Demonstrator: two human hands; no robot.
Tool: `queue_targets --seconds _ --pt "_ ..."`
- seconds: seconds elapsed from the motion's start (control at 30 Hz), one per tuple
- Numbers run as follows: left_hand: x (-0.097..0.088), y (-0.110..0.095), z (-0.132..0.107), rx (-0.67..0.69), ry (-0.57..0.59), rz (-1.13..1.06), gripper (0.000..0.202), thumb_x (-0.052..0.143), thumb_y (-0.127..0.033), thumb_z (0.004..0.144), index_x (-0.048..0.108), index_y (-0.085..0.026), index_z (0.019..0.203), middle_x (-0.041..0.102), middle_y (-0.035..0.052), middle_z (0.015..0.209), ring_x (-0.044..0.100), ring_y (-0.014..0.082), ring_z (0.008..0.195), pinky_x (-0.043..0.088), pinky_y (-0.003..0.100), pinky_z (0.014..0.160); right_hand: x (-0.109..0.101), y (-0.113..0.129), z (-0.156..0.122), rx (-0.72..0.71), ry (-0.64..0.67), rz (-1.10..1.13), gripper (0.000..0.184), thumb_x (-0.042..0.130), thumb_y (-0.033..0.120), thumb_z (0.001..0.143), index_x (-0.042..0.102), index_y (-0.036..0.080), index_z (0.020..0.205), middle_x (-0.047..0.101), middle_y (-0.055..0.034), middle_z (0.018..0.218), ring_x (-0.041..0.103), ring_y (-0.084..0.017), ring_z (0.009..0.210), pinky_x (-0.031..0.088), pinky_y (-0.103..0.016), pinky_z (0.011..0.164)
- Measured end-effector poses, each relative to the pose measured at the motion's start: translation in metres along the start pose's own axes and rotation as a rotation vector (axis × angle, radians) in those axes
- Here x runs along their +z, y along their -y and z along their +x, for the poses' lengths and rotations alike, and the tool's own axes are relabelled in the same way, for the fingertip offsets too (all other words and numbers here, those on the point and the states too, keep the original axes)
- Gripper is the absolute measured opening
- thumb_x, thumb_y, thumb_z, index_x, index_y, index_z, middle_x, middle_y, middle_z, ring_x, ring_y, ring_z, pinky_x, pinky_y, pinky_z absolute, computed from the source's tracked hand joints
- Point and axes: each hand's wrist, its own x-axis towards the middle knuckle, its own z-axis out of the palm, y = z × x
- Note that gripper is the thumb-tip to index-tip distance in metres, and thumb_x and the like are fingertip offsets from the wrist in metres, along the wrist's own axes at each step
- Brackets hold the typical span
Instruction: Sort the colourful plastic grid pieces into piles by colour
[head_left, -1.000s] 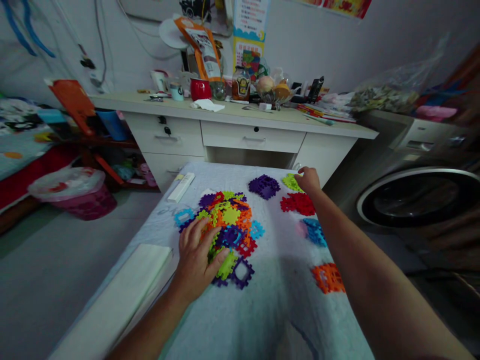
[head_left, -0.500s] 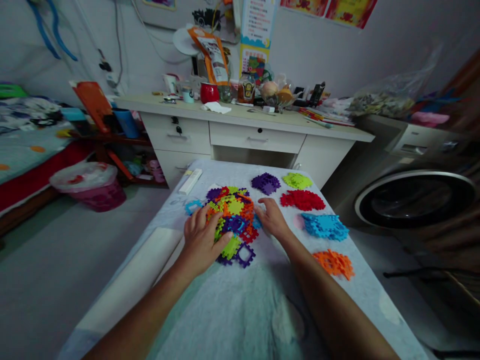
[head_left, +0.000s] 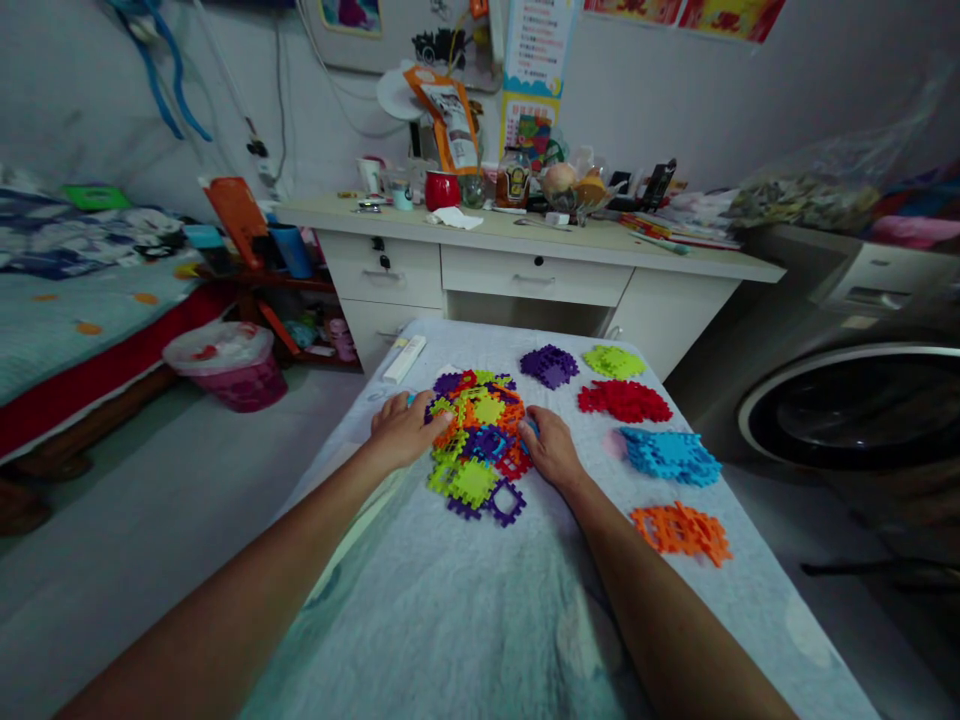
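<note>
A mixed heap of plastic interlocking square tiles (head_left: 487, 410), in purple, lime, orange, red and blue, lies on the cloth-covered table. At its left edge my left hand (head_left: 405, 432) rests over a blue tile (head_left: 412, 398), thumb stretched apart toward the heap; most of that tile is hidden under the fingers. My right hand (head_left: 553, 447) is at the heap's right side, its thumb and fingers closed on a blue tile (head_left: 531, 426). Sorted piles lie to the right: purple tiles (head_left: 550, 366), lime tiles (head_left: 614, 361), red tiles (head_left: 625, 400), blue tiles (head_left: 672, 456) and orange tiles (head_left: 681, 531).
A white oblong box (head_left: 405, 359) lies at the table's far left corner. Beyond stands a white desk (head_left: 536, 275) with a red cup (head_left: 442, 190), jars and packets. A washing machine (head_left: 862, 300) is at the right, a pink bin (head_left: 232, 370) at the left.
My left hand has moved off the heap's front left part to the blue tile at its left edge. My right hand's fingers have closed on a blue tile. The view has swung slightly left.
</note>
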Motion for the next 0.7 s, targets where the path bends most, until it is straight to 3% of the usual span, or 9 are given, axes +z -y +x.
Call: queue_targets --seconds 0.1,0.2,0.4,0.57,0.7 --pt "0.016 0.002 0.015 -0.115 -0.021 -0.018 0.074 0.027 -0.067 0.086 0.037 -0.023 0.145 0.043 0.0184 0.143 0.037 0.0384 0.134 0.032 0.053 0.105 0.002 -0.001 0.0 0.0 -0.008 -0.005 0.055 0.037 0.048 0.096 0.047 0.012 0.136 0.058 -0.0177 0.133 0.053 -0.027 0.123 0.037 -0.041 0.106" --pt "0.027 -0.002 0.021 -0.129 -0.059 -0.027 0.072 0.027 -0.068 0.087 0.042 -0.025 0.142 0.045 0.0175 0.141 0.039 0.039 0.132 0.031 0.054 0.104 0.003 -0.001 0.0 -0.034 0.005 -0.003 0.061 0.037 0.049 0.096 0.039 0.012 0.144 0.049 -0.0188 0.143 0.046 -0.028 0.131 0.035 -0.044 0.109" --pt "0.038 -0.016 0.019 0.097 -0.04 -0.139 0.066 0.03 -0.061 0.091 0.041 -0.022 0.143 0.05 0.0147 0.14 0.043 0.031 0.132 0.031 0.045 0.107 0.002 -0.002 0.001 -0.104 0.04 0.027 0.058 0.038 0.048 0.096 0.035 0.019 0.146 0.049 -0.0133 0.143 0.045 -0.026 0.131 0.035 -0.045 0.107" --pt "0.043 -0.031 0.002 0.221 -0.088 -0.258 0.062 0.04 -0.053 0.091 0.039 -0.018 0.142 0.049 0.0138 0.142 0.042 0.0282 0.133 0.031 0.044 0.108 0.007 -0.007 0.003 -0.102 -0.017 0.121 0.052 0.037 0.047 0.097 0.045 0.017 0.138 0.056 -0.0143 0.136 0.05 -0.027 0.125 0.036 -0.045 0.106" --pt "0.04 -0.041 -0.003 0.327 -0.159 -0.338 0.047 0.042 -0.049 0.093 0.049 -0.025 0.133 0.06 0.0066 0.13 0.049 0.0249 0.125 0.034 0.043 0.106 0.009 -0.009 0.004 -0.101 -0.112 0.233 0.047 0.037 0.047 0.096 0.052 0.016 0.129 0.061 -0.0141 0.124 0.056 -0.026 0.113 0.042 -0.044 0.1"
